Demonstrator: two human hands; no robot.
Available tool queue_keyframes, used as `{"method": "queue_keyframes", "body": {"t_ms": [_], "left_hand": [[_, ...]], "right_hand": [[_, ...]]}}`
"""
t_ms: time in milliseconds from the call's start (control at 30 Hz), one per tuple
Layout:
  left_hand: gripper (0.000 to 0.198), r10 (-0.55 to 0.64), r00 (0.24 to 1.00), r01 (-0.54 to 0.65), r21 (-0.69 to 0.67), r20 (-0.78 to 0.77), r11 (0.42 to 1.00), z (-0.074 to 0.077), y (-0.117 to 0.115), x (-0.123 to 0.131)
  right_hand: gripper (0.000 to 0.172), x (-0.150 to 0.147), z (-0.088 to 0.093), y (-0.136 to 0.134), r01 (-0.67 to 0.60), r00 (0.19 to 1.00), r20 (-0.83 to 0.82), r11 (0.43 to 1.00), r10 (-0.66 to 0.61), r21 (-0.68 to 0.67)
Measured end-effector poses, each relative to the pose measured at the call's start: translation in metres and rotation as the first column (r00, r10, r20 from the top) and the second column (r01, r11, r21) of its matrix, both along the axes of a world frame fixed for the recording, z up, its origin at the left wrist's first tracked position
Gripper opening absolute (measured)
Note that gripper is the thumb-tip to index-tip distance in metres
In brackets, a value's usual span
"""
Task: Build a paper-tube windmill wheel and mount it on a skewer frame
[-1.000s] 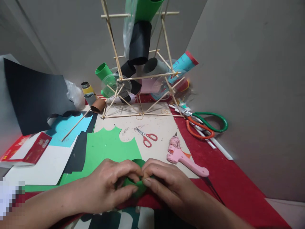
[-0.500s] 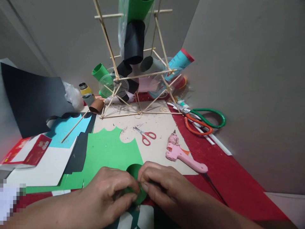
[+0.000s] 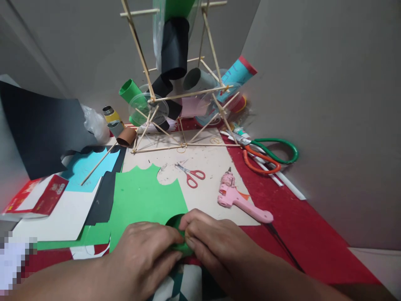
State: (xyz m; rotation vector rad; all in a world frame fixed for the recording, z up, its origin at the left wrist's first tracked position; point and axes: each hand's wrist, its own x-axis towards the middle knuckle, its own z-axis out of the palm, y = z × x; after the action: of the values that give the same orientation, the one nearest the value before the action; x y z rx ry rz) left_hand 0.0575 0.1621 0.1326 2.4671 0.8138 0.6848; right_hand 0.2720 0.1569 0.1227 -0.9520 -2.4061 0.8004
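Note:
Between my two hands is a curled piece of green paper point(image 3: 174, 221), close to the table's front edge. My left hand point(image 3: 147, 251) is closed on its left side, thumb and fingers pinching it. From the other side my right hand point(image 3: 209, 242) grips it, fingertips nearly meeting those of the left. Most of the curl is hidden behind the fingers. Just beyond lies a flat green sheet point(image 3: 144, 192) with scalloped cut-outs along its far edge. Small red-handled scissors point(image 3: 191, 174) and a pink glue gun point(image 3: 233, 196) rest on the pale board point(image 3: 206, 209).
A wooden stick frame point(image 3: 184, 146) with paper tubes and plastic discs stands at the back. Large scissors point(image 3: 272, 154) lie to the right on the red cloth point(image 3: 291, 217). Stacked paper and a red box point(image 3: 46, 194) occupy the left. The glue gun's black cord point(image 3: 286, 246) runs toward the front right.
Both hands still grip the green paper; its curl shows less between them now. The view has tilted slightly, so the table things sit a little higher in it.

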Motion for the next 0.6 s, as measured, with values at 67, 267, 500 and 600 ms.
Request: {"method": "queue_keyframes", "body": {"t_ms": [67,267,500,600], "left_hand": [[0.008,0.028,0.999,-0.026,-0.027,0.044,0.999,-0.002,-0.002,0.001],[0.010,0.194,0.977,-0.157,-0.322,0.087,0.933,0.003,0.000,0.001],[0.018,0.316,0.944,-0.146,-0.739,0.095,0.658,0.017,0.008,0.004],[0.022,0.348,0.931,-0.107,-0.827,0.112,0.552,0.016,0.010,0.004]], "right_hand": [[0.028,-0.001,0.002,0.000,-0.001,1.000,0.000,1.000,0.001,0.024],[0.019,0.002,-0.004,-0.002,0.085,0.985,-0.159,0.994,-0.072,0.073],[0.015,0.002,-0.010,-0.001,0.058,0.985,-0.173,0.965,-0.013,0.257],[0.013,0.000,-0.011,0.001,0.034,0.977,-0.214,0.973,0.016,0.228]]}}
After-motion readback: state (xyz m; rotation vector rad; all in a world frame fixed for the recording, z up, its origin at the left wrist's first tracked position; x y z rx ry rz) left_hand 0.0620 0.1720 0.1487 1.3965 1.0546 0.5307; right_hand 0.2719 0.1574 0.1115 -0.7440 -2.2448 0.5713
